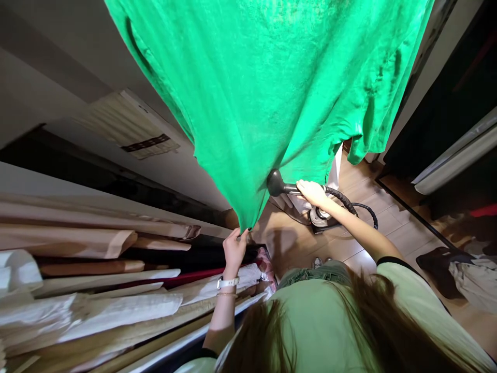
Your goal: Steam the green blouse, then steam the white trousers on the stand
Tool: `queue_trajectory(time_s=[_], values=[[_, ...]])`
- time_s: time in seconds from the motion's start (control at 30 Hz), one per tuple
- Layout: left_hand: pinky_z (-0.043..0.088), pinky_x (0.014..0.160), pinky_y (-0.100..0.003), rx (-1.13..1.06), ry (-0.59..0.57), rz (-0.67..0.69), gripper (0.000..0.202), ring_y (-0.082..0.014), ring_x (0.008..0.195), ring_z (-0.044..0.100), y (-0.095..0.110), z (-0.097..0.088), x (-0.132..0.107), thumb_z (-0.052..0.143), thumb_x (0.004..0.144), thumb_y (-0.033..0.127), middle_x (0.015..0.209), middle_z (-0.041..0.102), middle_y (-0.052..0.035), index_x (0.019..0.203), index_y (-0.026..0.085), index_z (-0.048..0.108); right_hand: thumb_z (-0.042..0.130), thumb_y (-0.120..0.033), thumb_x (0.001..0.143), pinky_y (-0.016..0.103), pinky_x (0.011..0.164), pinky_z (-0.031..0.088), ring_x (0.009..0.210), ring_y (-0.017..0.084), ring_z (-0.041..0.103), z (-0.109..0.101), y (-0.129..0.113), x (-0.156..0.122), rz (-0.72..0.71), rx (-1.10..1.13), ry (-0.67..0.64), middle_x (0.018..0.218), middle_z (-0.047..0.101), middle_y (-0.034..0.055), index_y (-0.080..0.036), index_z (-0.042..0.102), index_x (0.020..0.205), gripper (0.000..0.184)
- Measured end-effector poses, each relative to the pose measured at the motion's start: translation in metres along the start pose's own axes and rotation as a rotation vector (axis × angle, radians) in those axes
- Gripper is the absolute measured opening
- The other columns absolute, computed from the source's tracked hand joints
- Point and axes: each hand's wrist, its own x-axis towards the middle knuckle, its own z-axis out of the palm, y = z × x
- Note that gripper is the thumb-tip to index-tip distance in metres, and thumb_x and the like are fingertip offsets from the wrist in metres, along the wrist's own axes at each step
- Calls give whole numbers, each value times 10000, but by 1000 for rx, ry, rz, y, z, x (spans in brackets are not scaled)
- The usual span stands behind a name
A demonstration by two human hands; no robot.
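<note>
A bright green cloth garment (248,93) hangs before me and fills the upper middle of the view. Its lower corner is pinched between the fingers of my left hand (235,251), which pulls the cloth taut downward. My right hand (311,192) is wrapped round the handle of a black garment steamer head (276,183). The steamer head lies against or very close to the garment's lower part; exact contact I cannot tell. From the handle a black ribbed hose (341,199) runs back toward the steamer base (320,220) on the floor.
Rolls and folded lengths of fabric (89,243) are stacked at the left, close to my left forearm. A cream blind-like panel (132,124) is on the left wall. Wooden flooring (361,243) shows below. Dark shelving with a pale roll (454,155) stands right; crumpled cloth (476,280) lies lower right.
</note>
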Motion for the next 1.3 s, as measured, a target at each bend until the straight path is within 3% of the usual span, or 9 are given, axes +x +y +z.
queue_trajectory(time_s=[0.27,0.53,0.87,1.3], values=[[467,709,-238,31,-3,-2,298,-159,679,593,-2,1,1,607,899,417,749,684,-40,747,172,680,529,-387,1015,361,836,505,1103,278,633,3,8,0,30,4,17,1283,621,213,-65,481,1377,487],[487,724,-255,30,7,-27,285,-187,735,639,-1,-1,-1,606,890,420,790,721,-59,790,175,710,532,-390,1018,365,861,491,1079,273,641,-10,0,1,-85,8,23,1242,647,201,-71,481,1389,492],[493,732,-275,7,52,-42,275,-207,774,669,-5,-2,-1,626,874,422,853,750,-70,793,181,730,536,-360,1009,367,851,499,1112,281,622,-6,-2,8,37,12,19,1331,597,209,-95,481,1364,447],[464,685,-249,41,39,-31,272,-165,660,584,-9,-3,1,621,881,412,765,694,-43,768,180,707,508,-381,1021,370,825,516,1070,284,634,-12,8,2,99,-4,14,1245,618,202,-88,487,1313,414]])
